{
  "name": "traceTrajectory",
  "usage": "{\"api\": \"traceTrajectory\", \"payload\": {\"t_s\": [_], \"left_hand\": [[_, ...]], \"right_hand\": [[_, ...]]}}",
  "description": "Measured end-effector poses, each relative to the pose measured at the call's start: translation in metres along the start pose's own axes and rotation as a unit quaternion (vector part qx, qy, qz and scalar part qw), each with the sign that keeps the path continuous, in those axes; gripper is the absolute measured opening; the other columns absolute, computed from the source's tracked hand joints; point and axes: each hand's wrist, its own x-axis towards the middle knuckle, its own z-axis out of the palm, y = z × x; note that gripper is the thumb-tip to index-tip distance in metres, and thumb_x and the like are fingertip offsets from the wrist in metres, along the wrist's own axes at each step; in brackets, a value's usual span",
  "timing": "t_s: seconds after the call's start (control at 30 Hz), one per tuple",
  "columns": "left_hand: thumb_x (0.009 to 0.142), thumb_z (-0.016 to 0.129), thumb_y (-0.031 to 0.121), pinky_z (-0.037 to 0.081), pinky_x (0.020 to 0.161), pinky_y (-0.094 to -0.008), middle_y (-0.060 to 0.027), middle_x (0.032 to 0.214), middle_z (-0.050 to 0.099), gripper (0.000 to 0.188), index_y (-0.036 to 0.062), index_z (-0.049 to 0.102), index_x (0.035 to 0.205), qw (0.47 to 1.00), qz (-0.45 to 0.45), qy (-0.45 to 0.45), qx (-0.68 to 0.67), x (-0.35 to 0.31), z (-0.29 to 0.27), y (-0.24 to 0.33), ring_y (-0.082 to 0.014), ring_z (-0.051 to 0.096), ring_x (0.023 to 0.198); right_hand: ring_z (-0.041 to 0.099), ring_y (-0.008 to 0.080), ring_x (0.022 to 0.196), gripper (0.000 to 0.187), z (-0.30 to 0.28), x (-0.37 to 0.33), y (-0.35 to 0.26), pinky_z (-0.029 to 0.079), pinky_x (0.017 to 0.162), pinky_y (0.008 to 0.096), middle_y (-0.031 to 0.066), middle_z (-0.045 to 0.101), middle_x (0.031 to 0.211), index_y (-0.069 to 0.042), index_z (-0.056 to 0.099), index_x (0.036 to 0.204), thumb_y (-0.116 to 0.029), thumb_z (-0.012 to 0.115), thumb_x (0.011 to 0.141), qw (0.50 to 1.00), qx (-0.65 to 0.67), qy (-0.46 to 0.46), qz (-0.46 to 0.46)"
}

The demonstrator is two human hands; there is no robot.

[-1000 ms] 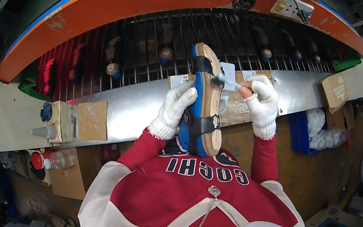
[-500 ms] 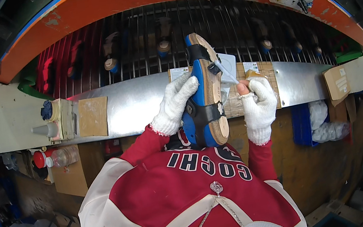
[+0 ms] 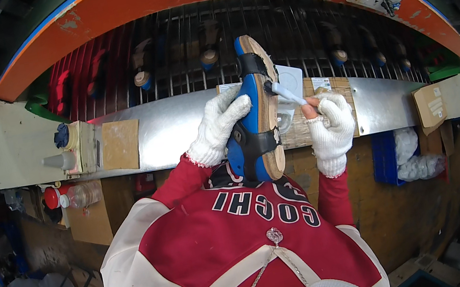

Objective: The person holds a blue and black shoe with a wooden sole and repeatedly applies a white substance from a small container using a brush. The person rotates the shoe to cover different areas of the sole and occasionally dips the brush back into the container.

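My left hand [image 3: 218,126], in a white knitted glove, is wrapped round the side of a sandal on a blue shoe last [image 3: 250,116]. The sandal has black straps and a tan sole edge, and it is held lengthwise away from my chest. My right hand [image 3: 331,133] wears a similar glove with a bare fingertip showing. It pinches the white handle of a small brush [image 3: 290,93]. The brush's dark tip meets the sole at the middle of the sandal, beside a strap. Behind the brush, a pale square piece and a clear container are partly hidden.
A metal bench edge [image 3: 163,132] carries a woven mat [image 3: 343,117] and a brown board [image 3: 121,145]. Beyond runs a rack of bars [image 3: 178,60] bearing several lasts with sandals, under an orange beam [image 3: 155,0]. A blue crate [image 3: 382,156] holds plastic bags at right.
The sandal has shifted slightly left and away from me. The brush handle now tilts a little differently, with its tip still at the sole's middle. Both hands keep their hold.
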Motion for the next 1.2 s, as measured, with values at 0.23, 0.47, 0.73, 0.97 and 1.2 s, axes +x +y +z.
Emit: {"api": "traceTrajectory", "payload": {"t_s": [0.23,0.47,0.73,0.97,1.2], "left_hand": [[0.095,0.067,0.042,0.05,0.098,-0.0296,-0.0104,0.122,0.066,0.064,-0.0046,0.053,0.136,1.0,0.011,0.021,-0.001,0.008,-0.007,-0.007,-0.0152,0.064,0.11],[0.099,0.063,0.036,0.052,0.096,-0.0296,-0.0077,0.121,0.067,0.049,0.0003,0.058,0.132,0.998,0.035,0.039,0.037,0.025,-0.017,-0.007,-0.014,0.065,0.107],[0.096,0.066,0.042,0.047,0.093,-0.0262,-0.0047,0.112,0.067,0.052,-0.0006,0.063,0.126,0.995,0.039,0.072,0.063,0.031,-0.009,0.011,-0.01,0.06,0.102],[0.101,0.059,0.039,0.052,0.094,-0.0294,-0.0065,0.117,0.07,0.044,0.0046,0.063,0.128,1.0,0.007,0.016,0.003,0.033,-0.013,0.002,-0.0124,0.065,0.107],[0.094,0.07,0.04,0.048,0.096,-0.0269,-0.0079,0.118,0.066,0.059,-0.002,0.057,0.133,0.996,0.021,0.075,-0.035,0.021,-0.007,-0.007,-0.0122,0.061,0.108]], "right_hand": [[0.058,0.024,0.086,0.02,0.002,-0.017,0.007,0.045,0.077,0.0347,0.0073,0.066,0.09,-0.005,0.077,0.091,-0.017,0.084,0.077,1.0,0.019,-0.016,-0.007],[0.059,0.024,0.085,0.02,0.0,-0.029,0.005,0.044,0.077,0.0345,0.0073,0.067,0.089,-0.006,0.076,0.09,-0.016,0.084,0.075,0.999,0.034,-0.021,0.014],[0.06,0.0254,0.082,0.021,-0.006,-0.035,0.002,0.044,0.077,0.0349,0.0069,0.067,0.087,-0.007,0.076,0.09,-0.017,0.085,0.073,1.0,0.009,-0.017,-0.006],[0.06,0.0234,0.083,0.022,-0.007,-0.013,0.013,0.047,0.074,0.0354,0.0083,0.067,0.088,-0.005,0.076,0.091,-0.018,0.085,0.075,0.995,0.099,-0.012,-0.018],[0.056,0.0131,0.074,0.017,0.001,-0.012,0.009,0.044,0.063,0.0268,0.0065,0.061,0.086,0.002,0.074,0.092,-0.012,0.078,0.084,0.987,0.13,-0.064,0.071]]}}
